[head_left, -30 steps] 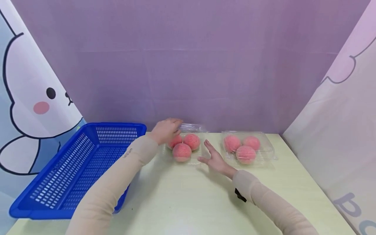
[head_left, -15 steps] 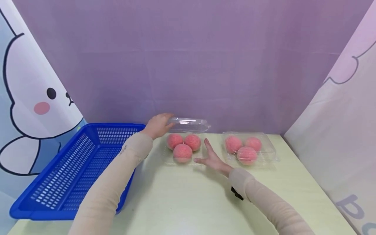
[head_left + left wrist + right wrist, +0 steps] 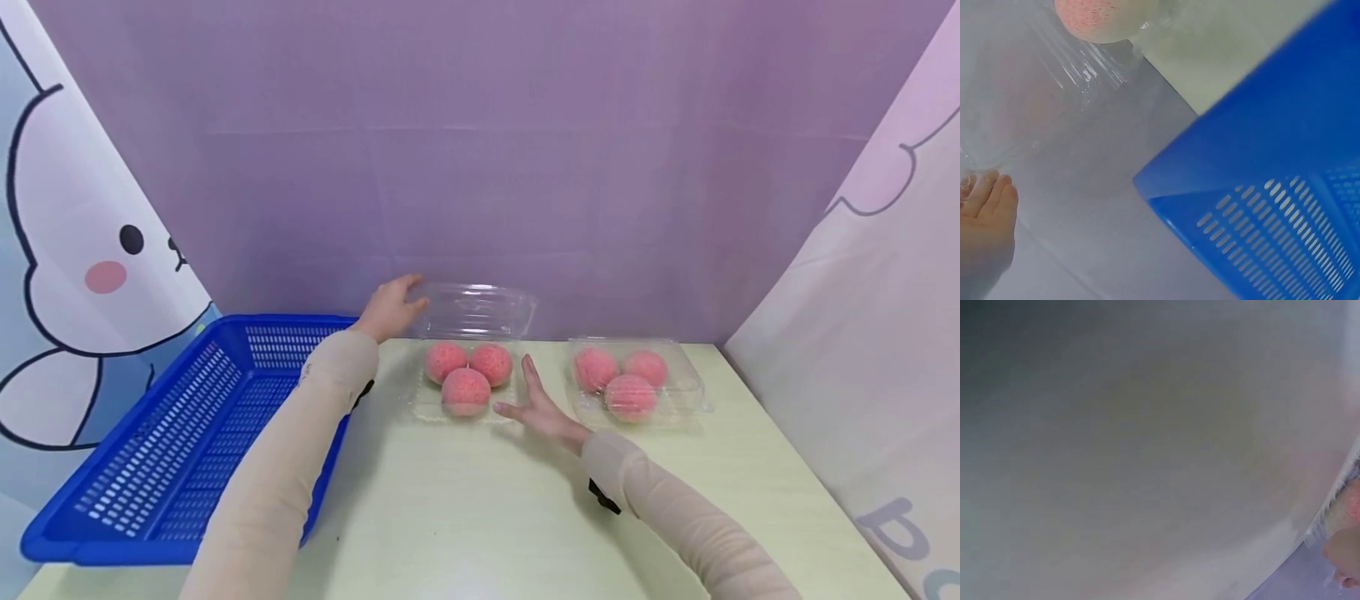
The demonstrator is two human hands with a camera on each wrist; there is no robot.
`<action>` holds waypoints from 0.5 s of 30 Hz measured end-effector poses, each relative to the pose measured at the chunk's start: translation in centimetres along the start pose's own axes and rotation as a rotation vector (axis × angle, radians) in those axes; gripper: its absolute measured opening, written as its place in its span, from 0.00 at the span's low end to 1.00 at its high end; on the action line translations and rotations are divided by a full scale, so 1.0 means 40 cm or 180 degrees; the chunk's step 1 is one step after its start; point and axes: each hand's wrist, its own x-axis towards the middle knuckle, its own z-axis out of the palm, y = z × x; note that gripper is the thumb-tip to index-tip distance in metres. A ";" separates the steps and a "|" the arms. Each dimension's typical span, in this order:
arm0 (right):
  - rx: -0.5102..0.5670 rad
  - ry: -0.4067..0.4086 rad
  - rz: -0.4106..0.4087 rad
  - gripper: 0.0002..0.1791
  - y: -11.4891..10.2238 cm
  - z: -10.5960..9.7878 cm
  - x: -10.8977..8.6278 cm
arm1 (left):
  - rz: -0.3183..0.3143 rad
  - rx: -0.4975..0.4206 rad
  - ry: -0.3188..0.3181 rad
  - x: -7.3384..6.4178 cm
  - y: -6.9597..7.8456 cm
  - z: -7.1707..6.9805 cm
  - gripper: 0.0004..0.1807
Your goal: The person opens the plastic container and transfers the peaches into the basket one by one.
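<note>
A clear plastic clamshell box [image 3: 429, 410] holds three pink fuzzy peaches [image 3: 465, 392] in the middle of the table. Its raised lid [image 3: 476, 312] stands behind them near the purple backdrop. My left hand [image 3: 390, 308] is at the lid's left edge, fingertips and thumb apart; the left wrist view shows the fingers [image 3: 992, 197] fairly straight right at the plastic edge. My right hand [image 3: 543, 412] lies with thumb and fingers spread at the box's right front corner. Only part of a hand [image 3: 1344, 553] shows at the edge of the right wrist view.
On the left, a blue perforated basket [image 3: 97, 546] stands close to my left forearm. A second clear clamshell box [image 3: 686, 375], lid down over three pink peaches [image 3: 630, 397], sits to the right. The purple backdrop [image 3: 480, 167] rises behind the table.
My left hand has moved up and to the left, and the lid has swung back and now stands higher. The right hand has shifted slightly left.
</note>
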 end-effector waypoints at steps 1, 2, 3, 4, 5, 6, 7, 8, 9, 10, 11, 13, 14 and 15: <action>0.0011 -0.0032 0.0013 0.55 -0.011 -0.003 -0.006 | -0.0018 -0.0088 -0.0009 0.003 -0.004 0.000 0.31; 0.0017 -0.0066 0.0027 0.55 -0.021 -0.005 -0.012 | -0.0048 -0.0185 -0.0021 0.005 -0.007 0.000 0.32; 0.0020 -0.0096 0.0038 0.55 -0.033 -0.008 -0.018 | -0.0078 -0.0281 -0.0036 0.006 -0.010 0.000 0.33; 0.0017 -0.0122 0.0060 0.56 -0.044 -0.010 -0.024 | -0.0107 -0.0398 -0.0061 0.007 -0.013 0.000 0.34; -0.0005 -0.0148 0.0078 0.56 -0.054 -0.011 -0.029 | -0.0137 -0.0538 -0.0100 0.008 -0.016 0.001 0.36; -0.0032 -0.0162 0.0089 0.56 -0.061 -0.011 -0.033 | -0.0156 -0.0675 -0.0132 0.008 -0.019 0.001 0.37; -0.0046 -0.0178 0.0106 0.56 -0.064 -0.011 -0.035 | -0.0190 -0.0797 -0.0166 0.009 -0.022 0.002 0.38; -0.0051 -0.0190 0.0122 0.57 -0.063 -0.010 -0.035 | -0.0225 -0.0894 -0.0201 0.009 -0.025 0.004 0.39; -0.0039 -0.0192 0.0128 0.57 -0.061 -0.009 -0.034 | -0.0239 -0.0961 -0.0232 0.010 -0.028 0.005 0.40; -0.0015 -0.0189 0.0130 0.57 -0.057 -0.008 -0.032 | -0.0247 -0.1012 -0.0262 0.011 -0.031 0.007 0.40; 0.0000 -0.0182 0.0129 0.57 -0.048 -0.006 -0.027 | -0.0260 -0.1052 -0.0282 0.012 -0.034 0.009 0.39; -0.0006 -0.0167 0.0114 0.57 -0.025 -0.001 -0.014 | -0.0302 -0.1062 -0.0303 0.012 -0.037 0.011 0.39; -0.0017 -0.0153 0.0112 0.56 -0.015 0.000 -0.007 | -0.0316 -0.1071 -0.0307 0.013 -0.038 0.011 0.38; -0.0029 -0.0137 0.0107 0.56 -0.005 0.002 0.000 | -0.0323 -0.1085 -0.0311 0.013 -0.038 0.012 0.38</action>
